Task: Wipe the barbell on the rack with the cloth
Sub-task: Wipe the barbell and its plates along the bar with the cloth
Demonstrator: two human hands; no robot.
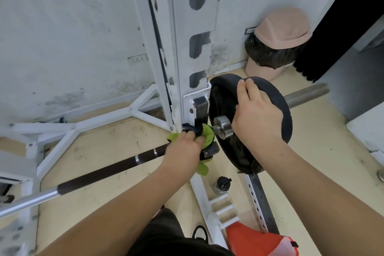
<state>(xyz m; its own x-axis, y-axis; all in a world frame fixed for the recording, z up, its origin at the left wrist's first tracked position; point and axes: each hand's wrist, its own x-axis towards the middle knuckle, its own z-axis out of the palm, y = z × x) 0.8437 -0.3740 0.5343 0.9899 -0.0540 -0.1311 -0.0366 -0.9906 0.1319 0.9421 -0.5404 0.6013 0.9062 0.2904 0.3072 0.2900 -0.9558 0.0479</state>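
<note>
Barbell (pixel 108 169) runs from the lower left edge of the frame up to the centre, where it sits on the white rack (pixel 180 58); its dark grip part ends under the left hand (pixel 184 147), and its sleeve carries on to the right edge of the frame behind a black plate (pixel 268 97). The left hand is clenched around a green cloth (pixel 205 134), which is wrapped on the bar just beside the rack upright. Part of the cloth hangs below the hand. The right hand (pixel 257 114) lies flat on the plate's face, fingers curled over its top rim, gripping it. A pink bin (pixel 276 45) with a black liner stands against the wall, upper right.
</note>
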